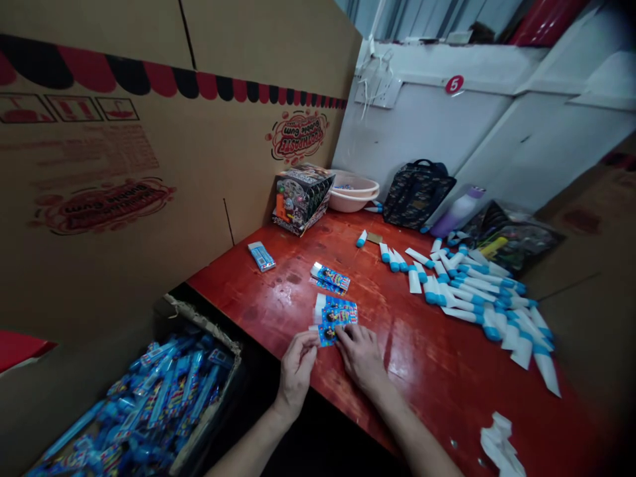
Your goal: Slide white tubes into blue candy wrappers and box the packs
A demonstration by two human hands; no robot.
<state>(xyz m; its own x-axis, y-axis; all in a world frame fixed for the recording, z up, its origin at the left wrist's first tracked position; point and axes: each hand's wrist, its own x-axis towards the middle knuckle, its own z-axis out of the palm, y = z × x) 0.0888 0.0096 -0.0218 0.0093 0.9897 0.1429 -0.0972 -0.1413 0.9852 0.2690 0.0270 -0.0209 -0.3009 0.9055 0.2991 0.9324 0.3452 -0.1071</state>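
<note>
My left hand (297, 371) and my right hand (362, 356) meet at the near edge of the red table (432, 371). Both pinch a small blue printed label (328, 333) at the near end of a short stack of the same labels (336, 311). A second small stack of labels (330, 278) lies a little farther back. To the right, several white tubes with blue caps (477, 298) lie in a loose heap.
A cardboard box (199, 318) at lower left holds several blue packed tubes (149, 411). Large printed cartons (149, 132) wall the left side. At the back stand a display box (301, 197), a pink basin (352, 192), a dark bag (416, 192) and a purple bottle (457, 212). White paper scraps (501, 444) lie near right.
</note>
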